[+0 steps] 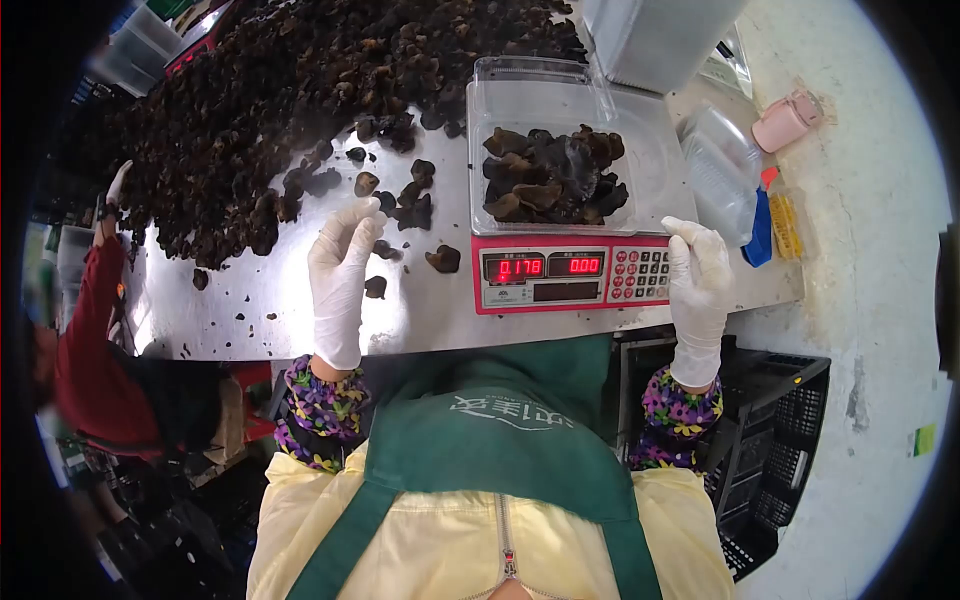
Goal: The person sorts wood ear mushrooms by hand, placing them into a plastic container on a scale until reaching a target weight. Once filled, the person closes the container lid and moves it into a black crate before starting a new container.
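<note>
My left hand (342, 275), in a white glove, hovers over the steel table beside loose pieces of black wood ear fungus (443, 259). Its fingers are loosely bent and slightly apart, with nothing visible in them. At the right edge of the scale (550, 243) is my gloved right hand (700, 285), its fingers curled loosely and no object showing in them. A clear plastic box (632, 190) rests on the scale, its hinged lid folded back. Inside lies a portion of wood ear (555, 175). The red display reads 0.178 and 0.00.
A large heap of wood ear (270, 110) covers the table's far left. Clear boxes (720, 165), a pink bottle (788, 122) and a blue object (758, 230) stand at the right. Black crates (770, 440) are below. Another person's red sleeve (90, 330) shows at left.
</note>
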Available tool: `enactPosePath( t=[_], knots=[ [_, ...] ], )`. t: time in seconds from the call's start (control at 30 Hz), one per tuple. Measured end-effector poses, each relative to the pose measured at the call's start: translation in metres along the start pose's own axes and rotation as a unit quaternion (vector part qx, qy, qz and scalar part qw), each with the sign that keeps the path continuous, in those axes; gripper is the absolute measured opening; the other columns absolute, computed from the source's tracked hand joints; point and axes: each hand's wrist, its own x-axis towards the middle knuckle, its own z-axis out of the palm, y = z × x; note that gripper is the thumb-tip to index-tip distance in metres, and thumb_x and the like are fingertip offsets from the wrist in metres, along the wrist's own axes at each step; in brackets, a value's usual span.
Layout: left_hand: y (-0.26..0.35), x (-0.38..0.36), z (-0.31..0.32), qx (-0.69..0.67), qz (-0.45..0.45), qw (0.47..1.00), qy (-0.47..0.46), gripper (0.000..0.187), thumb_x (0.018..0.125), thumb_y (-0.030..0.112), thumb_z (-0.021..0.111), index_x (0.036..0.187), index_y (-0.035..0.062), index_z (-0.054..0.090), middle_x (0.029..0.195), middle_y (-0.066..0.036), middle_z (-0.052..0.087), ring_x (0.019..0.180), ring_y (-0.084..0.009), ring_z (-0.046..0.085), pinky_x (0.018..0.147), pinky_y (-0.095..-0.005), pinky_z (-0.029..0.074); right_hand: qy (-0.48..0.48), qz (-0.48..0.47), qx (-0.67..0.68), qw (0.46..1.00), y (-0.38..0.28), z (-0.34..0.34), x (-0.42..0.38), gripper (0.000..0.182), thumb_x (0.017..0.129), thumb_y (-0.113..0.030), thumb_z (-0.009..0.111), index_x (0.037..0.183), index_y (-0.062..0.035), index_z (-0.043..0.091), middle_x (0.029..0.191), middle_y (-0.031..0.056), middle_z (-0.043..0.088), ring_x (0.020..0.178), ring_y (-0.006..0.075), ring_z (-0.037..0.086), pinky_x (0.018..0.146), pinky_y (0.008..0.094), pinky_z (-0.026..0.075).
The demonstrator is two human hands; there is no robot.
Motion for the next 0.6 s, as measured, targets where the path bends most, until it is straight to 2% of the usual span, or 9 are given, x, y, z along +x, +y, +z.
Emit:
enactPosePath(
  t=[0.17, 0.23, 0.27, 0.33, 0.37, 0.43, 0.47, 0.53, 0.6],
  knots=[
    [-0.007, -0.004, 0.011, -0.032, -0.062, 0.996, -0.06, 0.025, 0.1, 0.011, 0.064, 0.123, 0.0023, 0.066, 0.106, -0.004, 0.07, 0.097, -0.0101, 0.063, 0.088, -0.0237, 0.049, -0.01, 0.039, 0.035, 0.999, -0.003, 0.002, 0.007, 0.016, 0.094, -0.008, 0.067, 0.108, -0.0035, 0.071, 0.103, 0.0088, 0.071, 0.094, 0.0233, 0.064, 0.088, 0.0332, 0.048],
    [-0.011, -0.005, 0.027, -0.036, -0.053, 0.995, -0.073, 0.026, 0.101, 0.01, 0.06, 0.126, 0.0046, 0.065, 0.099, -0.002, 0.071, 0.084, -0.0058, 0.06, 0.077, -0.0209, 0.046, -0.017, 0.052, 0.052, 0.997, 0.003, 0.005, 0.017, 0.019, 0.096, -0.008, 0.064, 0.112, -0.0026, 0.071, 0.104, 0.0074, 0.071, 0.1, 0.0206, 0.065, 0.092, 0.0319, 0.049],
    [-0.012, -0.005, 0.031, -0.04, -0.063, 0.993, -0.097, 0.029, 0.101, 0.011, 0.061, 0.128, 0.0046, 0.063, 0.099, -0.002, 0.071, 0.084, -0.0058, 0.06, 0.076, -0.0208, 0.046, -0.024, 0.112, 0.146, 0.983, 0.009, 0.011, 0.027, 0.02, 0.098, -0.008, 0.061, 0.114, -0.0013, 0.07, 0.106, 0.0075, 0.071, 0.102, 0.02, 0.065, 0.095, 0.0313, 0.048],
    [-0.013, -0.002, 0.042, -0.032, -0.08, 0.986, -0.144, 0.037, 0.1, 0.012, 0.062, 0.136, 0.0046, 0.057, 0.097, -0.002, 0.07, 0.083, -0.0062, 0.061, 0.073, -0.0205, 0.048, -0.038, 0.213, 0.334, 0.918, 0.011, 0.02, 0.052, 0.029, 0.103, -0.014, 0.054, 0.125, 0.0019, 0.065, 0.118, 0.012, 0.068, 0.111, 0.0213, 0.064, 0.102, 0.0318, 0.048],
    [-0.012, 0.001, 0.051, -0.041, -0.101, 0.982, -0.154, 0.044, 0.099, 0.013, 0.064, 0.14, 0.0037, 0.051, 0.096, -0.003, 0.07, 0.082, -0.0065, 0.062, 0.068, -0.0192, 0.049, -0.035, 0.206, 0.335, 0.919, 0.018, 0.026, 0.066, 0.029, 0.103, -0.014, 0.054, 0.125, 0.0019, 0.065, 0.118, 0.012, 0.068, 0.111, 0.0213, 0.064, 0.102, 0.0318, 0.048],
    [-0.005, 0.005, 0.064, -0.019, -0.108, 0.98, -0.164, 0.053, 0.098, 0.016, 0.066, 0.145, 0.0027, 0.046, 0.093, -0.004, 0.069, 0.08, -0.007, 0.062, 0.065, -0.0185, 0.049, -0.064, 0.314, 0.484, 0.814, 0.043, 0.046, 0.093, 0.038, 0.104, -0.023, 0.054, 0.133, 0.0014, 0.058, 0.128, 0.017, 0.062, 0.111, 0.0257, 0.064, 0.1, 0.0361, 0.051],
    [-0.005, 0.007, 0.07, -0.026, -0.101, 0.981, -0.162, 0.059, 0.097, 0.018, 0.069, 0.147, 0.0022, 0.043, 0.091, -0.005, 0.068, 0.078, -0.007, 0.061, 0.062, -0.0182, 0.048, -0.061, 0.307, 0.485, 0.817, 0.051, 0.056, 0.106, 0.038, 0.104, -0.023, 0.054, 0.133, 0.0014, 0.058, 0.128, 0.017, 0.062, 0.111, 0.0257, 0.064, 0.1, 0.0361, 0.051],
    [0.0, 0.012, 0.081, 0.013, -0.084, 0.986, -0.141, 0.064, 0.095, 0.018, 0.07, 0.149, 0.0012, 0.041, 0.087, -0.004, 0.065, 0.073, -0.0077, 0.058, 0.065, -0.0209, 0.048, -0.128, 0.391, 0.52, 0.749, 0.063, 0.072, 0.13, 0.047, 0.105, -0.032, 0.053, 0.139, -0.0003, 0.053, 0.133, 0.0193, 0.059, 0.112, 0.0269, 0.064, 0.099, 0.0395, 0.052],
    [0.002, 0.015, 0.089, 0.051, -0.059, 0.99, -0.119, 0.069, 0.091, 0.016, 0.071, 0.149, -0.0001, 0.039, 0.083, -0.002, 0.061, 0.071, -0.0085, 0.056, 0.068, -0.0233, 0.047, -0.144, 0.409, 0.54, 0.721, 0.071, 0.08, 0.145, 0.05, 0.105, -0.036, 0.052, 0.14, -0.0009, 0.052, 0.133, 0.0198, 0.059, 0.112, 0.0264, 0.064, 0.097, 0.0396, 0.053]
  ],
)
